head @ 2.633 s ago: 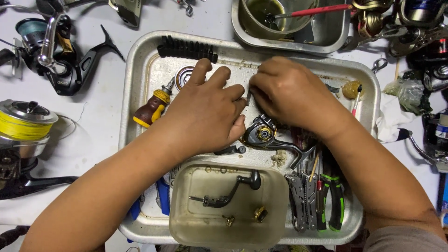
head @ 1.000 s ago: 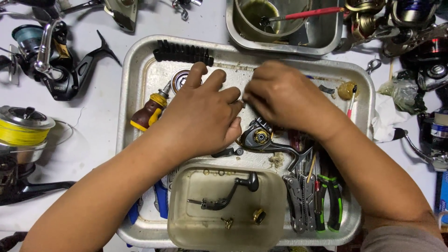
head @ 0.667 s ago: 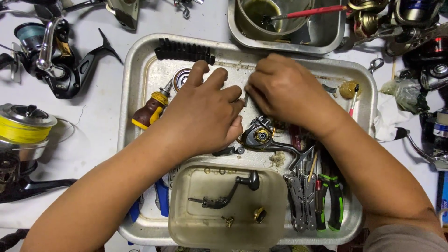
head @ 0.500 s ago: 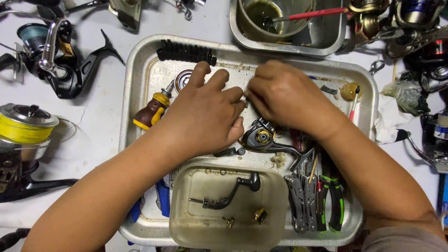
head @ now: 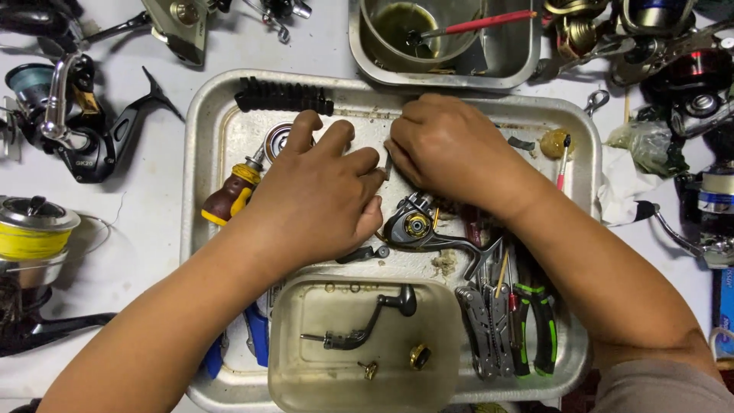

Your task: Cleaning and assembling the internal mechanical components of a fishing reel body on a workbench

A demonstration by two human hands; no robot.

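Nearest me, a cloudy plastic tub (head: 306, 382) sits in the front of the metal tray (head: 200, 229); inside it are a reel handle (head: 365, 325) and two small brass bits (head: 419, 356). Right of the tub lie folding pliers (head: 483, 329) and green-handled pliers (head: 539, 325).

Mid tray: my left hand (head: 317, 195) and right hand (head: 447, 149) meet with fingers curled, pinching a small metal part (head: 388, 163) between them, just above the grey reel body (head: 417, 227) lying on the tray floor. A yellow-handled screwdriver (head: 229, 197) lies left of my left hand; a black comb-like strip (head: 283, 97) is at the far rim.

Beyond the tray, a steel pan (head: 520, 53) holds a cup of dark oil (head: 405, 27) with a red-handled brush (head: 474, 23) in it.
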